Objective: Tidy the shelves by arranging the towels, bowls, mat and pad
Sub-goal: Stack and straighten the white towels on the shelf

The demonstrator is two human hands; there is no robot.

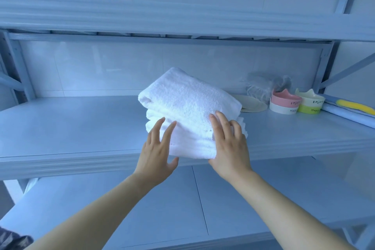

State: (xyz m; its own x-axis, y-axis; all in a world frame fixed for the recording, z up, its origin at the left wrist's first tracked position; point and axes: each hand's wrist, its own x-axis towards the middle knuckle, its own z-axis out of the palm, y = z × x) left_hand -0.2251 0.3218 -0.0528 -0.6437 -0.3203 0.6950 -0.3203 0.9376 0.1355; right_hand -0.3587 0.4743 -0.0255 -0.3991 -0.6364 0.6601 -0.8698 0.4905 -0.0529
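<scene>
Right, middle shelf (pixel 71 128) first: wide, w/ plenty of bare room left of the stack and none to spare at the front lip. Stack of folded white towels (pixel 188 105) sits near centre, fluffy terry, top one rolled over at its left fold, front edge reaching the lip, maybe overhanging it. Left hand (pixel 157 152) lies flat vs. the stack's front, fingers straight, gripping nothing. Right hand (pixel 229 146) likewise flat on the front-right corner, fingers spread. Pink bowl (pixel 285 103) & yellow-green bowl (pixel 309 103) stand side by side, right of the stack.
</scene>
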